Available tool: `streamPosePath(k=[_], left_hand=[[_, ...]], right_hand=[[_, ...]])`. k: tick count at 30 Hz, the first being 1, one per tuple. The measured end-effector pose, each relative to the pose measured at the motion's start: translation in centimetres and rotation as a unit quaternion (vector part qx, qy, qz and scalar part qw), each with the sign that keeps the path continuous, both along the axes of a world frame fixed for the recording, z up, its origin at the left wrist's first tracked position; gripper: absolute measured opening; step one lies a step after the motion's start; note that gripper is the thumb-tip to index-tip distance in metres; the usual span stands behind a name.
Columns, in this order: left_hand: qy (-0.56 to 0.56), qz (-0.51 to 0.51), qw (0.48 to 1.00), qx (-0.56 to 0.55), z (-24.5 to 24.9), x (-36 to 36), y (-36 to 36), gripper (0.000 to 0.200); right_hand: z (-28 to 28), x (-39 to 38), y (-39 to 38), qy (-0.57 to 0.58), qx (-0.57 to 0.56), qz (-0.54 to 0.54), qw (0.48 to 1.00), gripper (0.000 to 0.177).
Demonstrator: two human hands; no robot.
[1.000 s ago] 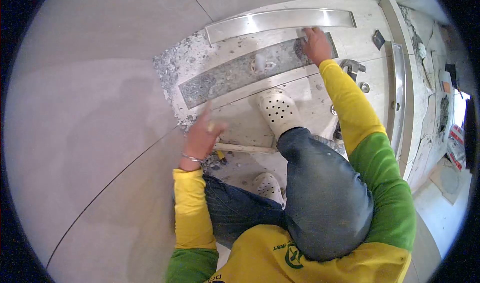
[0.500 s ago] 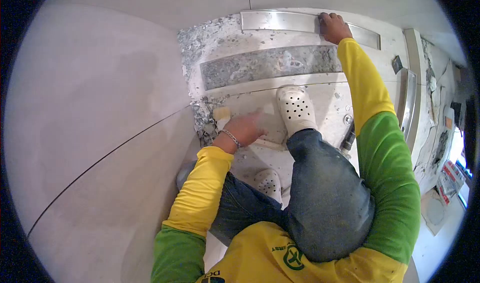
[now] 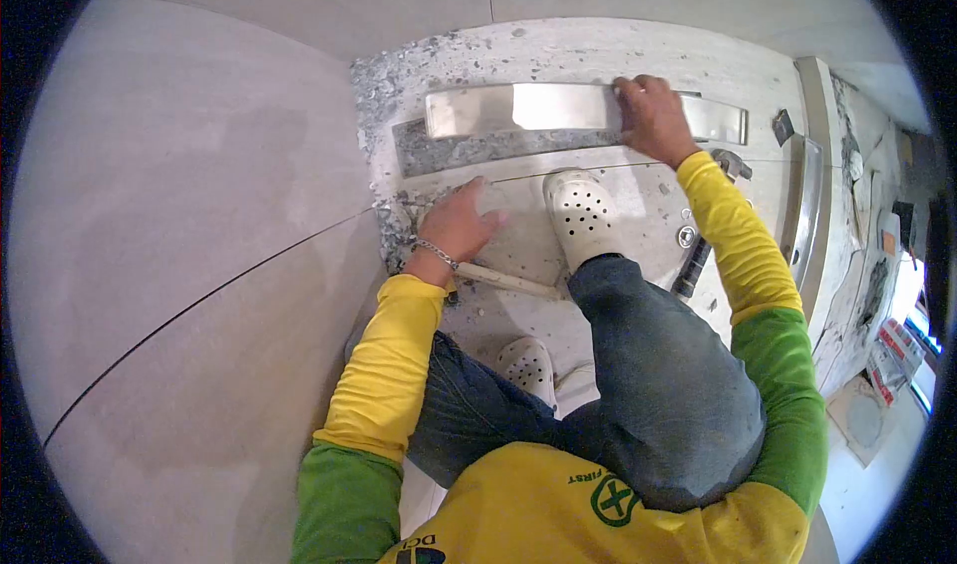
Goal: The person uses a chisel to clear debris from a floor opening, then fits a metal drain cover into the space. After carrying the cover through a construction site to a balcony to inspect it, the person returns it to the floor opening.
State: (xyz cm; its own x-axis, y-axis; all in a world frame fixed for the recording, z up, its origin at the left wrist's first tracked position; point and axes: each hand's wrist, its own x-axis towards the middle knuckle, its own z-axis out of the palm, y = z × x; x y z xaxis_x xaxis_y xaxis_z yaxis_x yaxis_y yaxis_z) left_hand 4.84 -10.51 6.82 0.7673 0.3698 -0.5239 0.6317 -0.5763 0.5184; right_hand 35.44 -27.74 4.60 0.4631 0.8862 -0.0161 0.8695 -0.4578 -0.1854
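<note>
My right hand (image 3: 656, 117) is closed around a long shallow metal drain tray (image 3: 566, 106), gripping it right of its middle. The tray lies over a long rectangular recess (image 3: 419, 155) in the floor; its left end and lower edge leave part of the rough grey bottom showing. My left hand (image 3: 459, 223) holds nothing, thumb and fingers apart, just below the recess's left end. A pale stick-like handle (image 3: 508, 281) lies below that hand; whatever is at its left end is mostly hidden by my wrist.
A hammer (image 3: 693, 268) and a small round metal piece (image 3: 685, 236) lie right of my shoe (image 3: 583, 217). Grey rubble (image 3: 374, 95) lines the left wall. Another metal strip (image 3: 805, 205) rests by the raised curb (image 3: 822, 115) at right, near a dark square piece (image 3: 783, 125).
My right hand has brought the metal tray down and left, from beside the back wall to over the recess. My left hand has shifted slightly up and left.
</note>
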Motion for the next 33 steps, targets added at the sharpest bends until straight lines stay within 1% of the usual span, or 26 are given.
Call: streamPosePath(k=[2, 4, 5, 8, 9, 11, 12, 13, 14, 15, 16, 17, 18, 19, 20, 21, 22, 24, 25, 27, 28, 29, 30, 31, 32, 33], left_hand=[[0.014, -0.011, 1.000, 0.000, 0.0, 0.2, -0.1, 0.074], [0.051, -0.023, 0.998, -0.028, -0.5, 0.0, -0.4, 0.073], [0.047, -0.027, 0.998, -0.032, -0.4, 0.1, -0.5, 0.073], [0.054, -0.023, 0.996, -0.067, -0.8, -0.2, -0.4, 0.074], [0.040, -0.022, 0.998, -0.049, -1.6, -0.5, -0.3, 0.078], [0.023, -0.017, 0.999, -0.030, -2.7, -0.4, -0.5, 0.082], [-0.039, 0.113, 0.993, -0.007, -2.9, 0.0, -0.8, 0.082], [-0.100, 0.239, 0.966, 0.018, -3.1, 0.3, -0.9, 0.081], [-0.101, 0.240, 0.965, 0.019, -2.7, 0.5, -0.2, 0.081], [-0.083, 0.409, 0.887, -0.199, -2.1, 0.6, 0.9, 0.074], [-0.058, 0.543, 0.735, -0.402, -1.5, 0.8, 1.6, 0.068], [-0.058, 0.542, 0.735, -0.404, -1.6, 0.8, 1.8, 0.068], [-0.131, 0.569, 0.694, -0.420, -1.6, 0.5, 1.9, 0.062], [-0.203, 0.592, 0.649, -0.434, -1.5, 0.4, 1.9, 0.056], [-0.202, 0.589, 0.651, -0.434, -1.4, 0.5, 1.9, 0.056], [-0.187, 0.582, 0.672, -0.418, -1.2, 0.5, 1.8, 0.050], [-0.172, 0.575, 0.692, -0.401, -1.1, 0.5, 1.7, 0.045], [-0.171, 0.569, 0.703, -0.391, -0.6, 0.8, 1.1, 0.045], [-0.172, 0.562, 0.713, -0.383, -0.4, 1.1, 0.8, 0.045], [-0.169, 0.547, 0.716, -0.401, -0.6, 1.1, 0.6, 0.047], [-0.168, 0.533, 0.718, -0.416, -0.6, 1.1, 0.6, 0.050], [-0.169, 0.532, 0.717, -0.417, -0.5, 1.2, 0.7, 0.050], [-0.162, 0.542, 0.711, -0.417, -0.2, 1.1, 0.8, 0.051], [-0.155, 0.553, 0.705, -0.415, 0.1, 1.2, 1.0, 0.051], [-0.155, 0.552, 0.706, -0.416, -0.3, 1.1, 1.1, 0.051], [-0.154, 0.553, 0.708, -0.410, -0.7, 1.0, 1.2, 0.051]], right_hand=[[-1.8, -1.7, 0.8, 0.004, 0.011, 0.008, 1.000, 0.057], [-1.2, -3.6, 1.9, 0.050, 0.004, 0.014, 0.999, 0.053], [-2.1, -3.9, 2.4, 0.040, 0.008, 0.028, 0.999, 0.051], [-1.9, -3.7, 4.0, 0.102, -0.081, 0.036, 0.991, 0.064], [-1.3, -3.7, 4.2, 0.101, -0.085, 0.036, 0.991, 0.064], [0.1, -3.3, 5.0, 0.151, -0.121, 0.040, 0.980, 0.074], [0.7, -3.5, 5.1, 0.149, -0.121, 0.043, 0.980, 0.074], [1.3, -4.2, 4.8, 0.164, -0.106, 0.060, 0.979, 0.077], [2.2, -5.1, 4.5, 0.180, -0.091, 0.076, 0.977, 0.080], [3.9, -6.0, 4.5, 0.223, -0.118, 0.085, 0.964, 0.083], [4.1, -7.1, 4.1, 0.222, -0.119, 0.084, 0.964, 0.083], [4.1, -8.2, 3.6, 0.236, -0.091, 0.102, 0.962, 0.079], [3.8, -8.8, 3.2, 0.251, -0.062, 0.120, 0.958, 0.076], [3.1, -8.8, 2.9, 0.251, -0.061, 0.118, 0.959, 0.076], [2.3, -8.9, 2.6, 0.318, -0.071, 0.134, 0.936, 0.075], [1.5, -9.0, 2.3, 0.383, -0.080, 0.148, 0.908, 0.074], [0.5, -8.3, 2.6, 0.383, -0.079, 0.146, 0.909, 0.074], [-1.6, -5.7, 3.9, 0.339, -0.086, -0.036, 0.936, 0.066], [-2.5, -5.1, 4.0, 0.337, -0.086, -0.037, 0.937, 0.066], [-4.5, -4.3, 3.9, 0.152, 0.023, -0.079, 0.985, 0.049], [-5.8, -4.0, 4.0, 0.150, 0.022, -0.080, 0.985, 0.049], [-7.9, -3.7, 4.0, 0.162, -0.020, -0.032, 0.986, 0.044], [-8.2, -3.8, 4.1, 0.175, -0.062, 0.014, 0.982, 0.040], [-8.5, -4.0, 4.0, 0.174, -0.082, 0.027, 0.981, 0.039], [-9.2, -4.0, 4.0, 0.174, -0.082, 0.026, 0.981, 0.039], [-9.9, -4.2, 3.9, 0.174, -0.052, 0.030, 0.983, 0.037]])
